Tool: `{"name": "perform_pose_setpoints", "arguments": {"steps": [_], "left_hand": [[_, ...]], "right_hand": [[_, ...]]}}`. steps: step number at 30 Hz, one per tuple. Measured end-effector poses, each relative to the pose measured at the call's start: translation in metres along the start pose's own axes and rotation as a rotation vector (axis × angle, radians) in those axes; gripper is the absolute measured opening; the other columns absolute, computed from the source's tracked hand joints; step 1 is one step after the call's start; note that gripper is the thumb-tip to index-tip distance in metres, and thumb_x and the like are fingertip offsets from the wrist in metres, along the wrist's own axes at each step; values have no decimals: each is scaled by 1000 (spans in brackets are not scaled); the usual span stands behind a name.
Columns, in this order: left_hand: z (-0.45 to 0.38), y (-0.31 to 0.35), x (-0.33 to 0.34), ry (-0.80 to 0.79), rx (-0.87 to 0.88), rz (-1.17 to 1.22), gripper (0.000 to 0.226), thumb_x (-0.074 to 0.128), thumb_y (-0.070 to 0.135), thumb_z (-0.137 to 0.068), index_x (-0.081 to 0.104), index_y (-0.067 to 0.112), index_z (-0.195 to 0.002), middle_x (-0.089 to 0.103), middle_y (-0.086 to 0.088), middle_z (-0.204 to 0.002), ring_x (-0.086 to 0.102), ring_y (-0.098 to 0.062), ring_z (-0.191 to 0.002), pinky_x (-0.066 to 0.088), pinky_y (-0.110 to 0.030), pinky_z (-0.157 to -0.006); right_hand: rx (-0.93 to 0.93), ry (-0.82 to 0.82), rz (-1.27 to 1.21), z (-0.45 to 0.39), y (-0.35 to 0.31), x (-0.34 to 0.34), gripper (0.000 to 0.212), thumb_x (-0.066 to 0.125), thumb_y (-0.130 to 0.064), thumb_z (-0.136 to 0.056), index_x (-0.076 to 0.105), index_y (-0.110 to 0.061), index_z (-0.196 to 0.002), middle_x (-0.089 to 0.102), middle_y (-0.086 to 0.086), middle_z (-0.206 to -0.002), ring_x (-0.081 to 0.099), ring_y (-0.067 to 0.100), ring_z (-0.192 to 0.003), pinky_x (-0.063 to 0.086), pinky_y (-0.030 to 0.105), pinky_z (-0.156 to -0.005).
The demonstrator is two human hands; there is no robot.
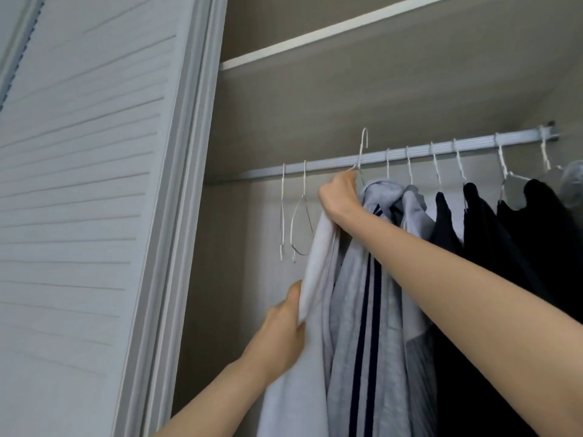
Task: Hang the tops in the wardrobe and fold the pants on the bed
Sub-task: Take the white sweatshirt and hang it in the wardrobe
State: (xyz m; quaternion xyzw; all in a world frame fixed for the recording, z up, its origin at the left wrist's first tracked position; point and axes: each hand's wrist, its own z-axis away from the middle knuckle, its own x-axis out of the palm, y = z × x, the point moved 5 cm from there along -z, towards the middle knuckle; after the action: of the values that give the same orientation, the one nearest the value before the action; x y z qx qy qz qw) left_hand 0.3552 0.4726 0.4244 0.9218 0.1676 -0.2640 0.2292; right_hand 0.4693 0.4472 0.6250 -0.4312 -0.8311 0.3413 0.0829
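My right hand (339, 197) grips a white hanger (362, 149) at its neck, hook raised just above the rail (410, 152) — not resting on it. My left hand (284, 329) clutches the white top (315, 279) draped from it, beside a grey striped top (362, 294) and dark clothes (504, 231) — inside the wardrobe.

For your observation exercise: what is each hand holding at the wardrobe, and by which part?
The right hand grips the white hanger at its neck, below the hook. The left hand pinches the white top by its left edge.
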Motion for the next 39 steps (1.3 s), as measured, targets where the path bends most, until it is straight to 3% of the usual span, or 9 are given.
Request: {"name": "perform_pose_setpoints", "arguments": {"steps": [4, 8, 11, 14, 19, 26, 31, 34, 39], "left_hand": [[1, -21, 16, -54, -15, -6, 50, 45, 12, -99, 28, 29, -142, 63, -6, -115, 63, -22, -100, 49, -27, -85], [9, -38, 26, -67, -35, -22, 33, 47, 22, -100, 38, 26, -132, 64, -5, -106, 64, -22, -92, 51, -31, -79], [6, -51, 22, -106, -32, -132, 28, 46, 29, -100, 39, 27, -127, 63, -7, -105, 64, -23, -89, 55, -37, -77], [7, -61, 11, -19, -88, -185, 34, 47, 24, -98, 36, 31, -129, 64, -7, -104, 64, -28, -89, 55, -42, -76], [44, -35, 46, -152, -84, -134, 55, 52, 29, -96, 20, 35, -141, 64, -10, -113, 63, -32, -101, 51, -36, -80], [91, -27, 48, -148, -172, -139, 50, 46, 21, -98, 24, 26, -142, 65, -11, -103, 65, -28, -86, 54, -41, -75], [133, -15, 20, -94, -228, -71, 33, 47, 18, -99, 42, 19, -131, 67, -7, -100, 67, -24, -83, 57, -43, -76], [172, 3, 3, -84, -278, -39, 38, 50, 21, -100, 39, 22, -136, 69, -4, -101, 68, -18, -84, 58, -34, -78], [254, 28, -24, -93, -326, -132, 45, 50, 23, -98, 35, 24, -141, 69, -2, -96, 66, -20, -83, 55, -43, -80]], "right_hand": [[-4, -71, 179, 3, 17, -2, 46, 43, -11, -93, 30, 8, -133, 45, 23, -133, 48, 36, -119, 40, 37, -91], [-81, -70, 458, 15, 21, -10, 59, 49, -21, -92, 21, 5, -137, 47, 22, -131, 52, 41, -115, 41, 40, -81], [-207, -40, 652, 36, 12, -12, 57, 47, -15, -90, 20, -4, -139, 44, 21, -132, 50, 41, -116, 37, 40, -81], [-296, -66, 874, 51, 12, -4, 49, 47, -12, -87, 33, -5, -133, 39, 23, -138, 47, 42, -120, 39, 42, -87], [-466, -20, 1133, 76, 18, -3, 51, 47, -15, -88, 34, -1, -135, 43, 20, -130, 55, 39, -106, 34, 36, -66], [-532, -130, 1187, 131, 41, -5, 36, 44, -24, -94, 41, -10, -126, 48, 16, -125, 55, 33, -105, 32, 36, -70], [-569, -234, 1123, 181, 46, -14, 44, 32, -35, -101, 30, -10, -137, 50, 15, -125, 50, 33, -111, 41, 40, -82], [-625, -308, 1076, 225, 45, -23, 49, 33, -33, -100, 27, -9, -142, 53, 15, -120, 51, 32, -107, 43, 40, -80], [-638, -490, 984, 308, 47, -36, 53, 32, -33, -101, 22, -6, -146, 49, 14, -129, 48, 31, -114, 46, 40, -84]]}}
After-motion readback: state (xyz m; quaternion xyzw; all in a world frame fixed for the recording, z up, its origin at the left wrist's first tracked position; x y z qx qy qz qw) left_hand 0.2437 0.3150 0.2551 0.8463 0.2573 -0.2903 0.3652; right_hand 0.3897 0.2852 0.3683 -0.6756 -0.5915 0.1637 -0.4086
